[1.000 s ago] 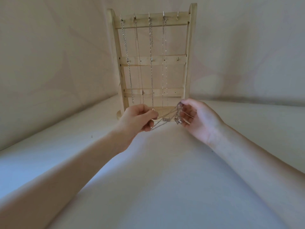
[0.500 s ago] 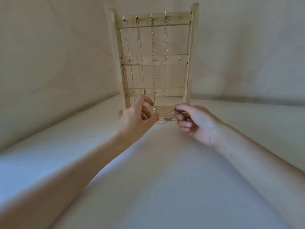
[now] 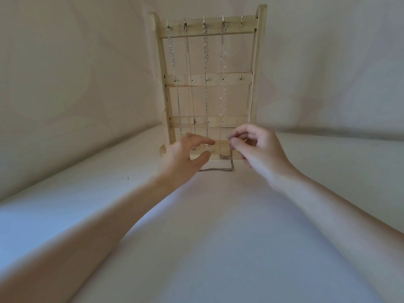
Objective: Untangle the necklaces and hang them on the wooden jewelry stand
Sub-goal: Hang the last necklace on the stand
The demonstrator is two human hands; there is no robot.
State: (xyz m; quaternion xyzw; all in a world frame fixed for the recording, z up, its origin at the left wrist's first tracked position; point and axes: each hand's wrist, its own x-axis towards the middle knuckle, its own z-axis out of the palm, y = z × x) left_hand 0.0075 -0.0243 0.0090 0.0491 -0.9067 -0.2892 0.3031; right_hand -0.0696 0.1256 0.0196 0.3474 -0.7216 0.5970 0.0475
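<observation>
right hand (image 3: 260, 154) pinching one end of the loose necklace (image 3: 220, 169) trailing on the table before the wooden jewelry stand (image 3: 255, 84), left hand (image 3: 185, 158) spread and empty; lift slowly, clear of hung chains, toward the free top hook (image 3: 241, 20).

The wooden jewelry stand (image 3: 253, 68) stands upright, a pale frame of two side posts and three cross slats on a low base; its top slat bears five small metal hooks; four silver necklaces (image 3: 205, 84) hang from the four hooks nearest the stand's left post, straight down the front of the stand to its base; the fifth hook (image 3: 241, 19), beside the right post, is bare; a loose necklace (image 3: 218, 169) lies partly on the surface just before the stand's base, one end raised.
</observation>
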